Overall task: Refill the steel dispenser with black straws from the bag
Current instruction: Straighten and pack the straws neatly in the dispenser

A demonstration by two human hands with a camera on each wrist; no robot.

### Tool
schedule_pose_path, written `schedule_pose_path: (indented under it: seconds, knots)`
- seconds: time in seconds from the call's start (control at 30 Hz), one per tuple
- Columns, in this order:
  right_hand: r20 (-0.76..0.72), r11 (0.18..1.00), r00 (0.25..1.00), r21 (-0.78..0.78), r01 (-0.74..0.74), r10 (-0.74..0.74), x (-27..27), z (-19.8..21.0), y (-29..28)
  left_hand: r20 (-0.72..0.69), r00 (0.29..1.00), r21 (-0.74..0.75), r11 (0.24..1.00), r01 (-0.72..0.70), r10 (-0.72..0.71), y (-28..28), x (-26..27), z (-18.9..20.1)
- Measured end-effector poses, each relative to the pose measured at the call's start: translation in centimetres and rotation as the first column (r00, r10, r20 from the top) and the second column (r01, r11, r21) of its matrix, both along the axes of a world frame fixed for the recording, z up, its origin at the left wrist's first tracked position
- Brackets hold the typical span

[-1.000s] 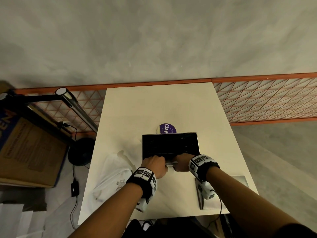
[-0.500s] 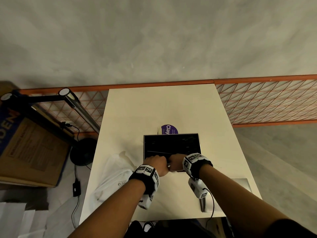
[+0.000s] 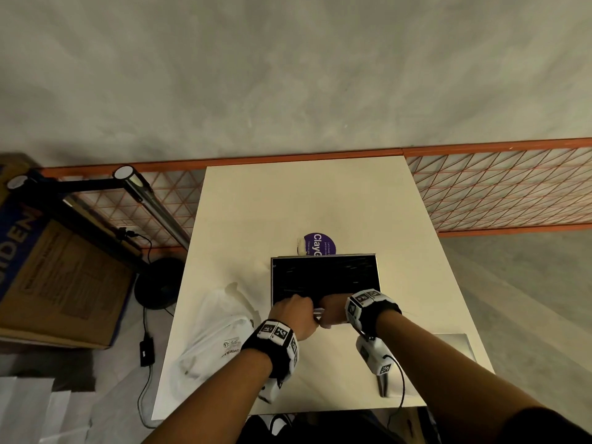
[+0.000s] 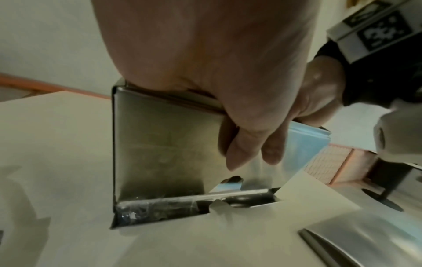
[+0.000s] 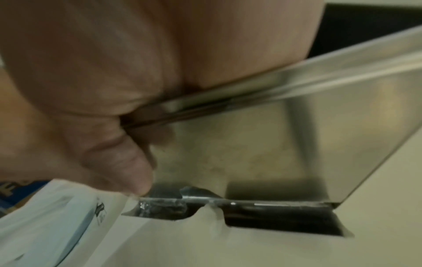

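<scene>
Since the earlier frame both hands have drawn closer together. Left hand [image 3: 293, 314] and right hand [image 3: 333, 310] each grip the near rim of the open rectangular steel dispenser [image 3: 371, 267]; black straws [image 3: 323, 275] lie crosswise just beyond them.

The dispenser [image 3: 325, 277] is a rectangular steel box standing upright on the pale surface [image 3: 304, 203], its top open and its inside packed dark with black straws [image 3: 323, 274] lying side by side along its length. Its near wall [image 4: 160, 144] is smooth brushed metal, with a low slot along the bottom edge where a few straws [image 4: 160, 207] show, glinting in clear wrappers. The bag [image 3: 211, 341] lies slumped on the surface just to the left of the dispenser, white and crumpled, with small dark printing on its side. Whether the bag touches the box cannot be told from here.
</scene>
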State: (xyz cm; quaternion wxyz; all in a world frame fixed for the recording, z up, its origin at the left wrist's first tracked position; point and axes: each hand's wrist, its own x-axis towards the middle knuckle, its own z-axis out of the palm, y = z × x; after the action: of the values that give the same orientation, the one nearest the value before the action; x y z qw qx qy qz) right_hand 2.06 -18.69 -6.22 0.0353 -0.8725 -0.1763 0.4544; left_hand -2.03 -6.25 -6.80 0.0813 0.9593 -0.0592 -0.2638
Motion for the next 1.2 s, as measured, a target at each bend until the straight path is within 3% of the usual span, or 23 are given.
schedule_pose_path:
  seconds: [0.33,0.7,0.83,1.0,1.2]
  knots:
    - [0.101,0.993,0.995,0.117,-0.005,-0.007,-0.4,0.0,-1.2,-0.059,0.998,0.003,1.000,-0.020,0.020,-0.1,0.5,0.5]
    - [0.123,0.994,0.990,0.100,0.053,-0.065,-0.9,-0.4,-4.3,0.014,1.000,0.005,1.000,-0.001,0.000,0.0,-0.3,0.2]
    - [0.192,0.981,0.977,0.183,0.056,-0.092,-1.3,-0.3,-5.3,0.064,0.998,0.016,1.000,0.019,-0.019,0.0,-0.3,0.2]
    - [0.326,0.912,0.937,0.409,-0.019,-0.127,-1.8,-0.2,-5.4,0.137,0.989,0.051,0.997,0.057,-0.064,0.2,0.1,0.2]
    - [0.347,0.969,0.937,0.218,-0.116,0.034,-1.3,0.8,-4.1,0.182,0.976,0.032,0.993,0.114,-0.118,1.0,0.6,0.8]
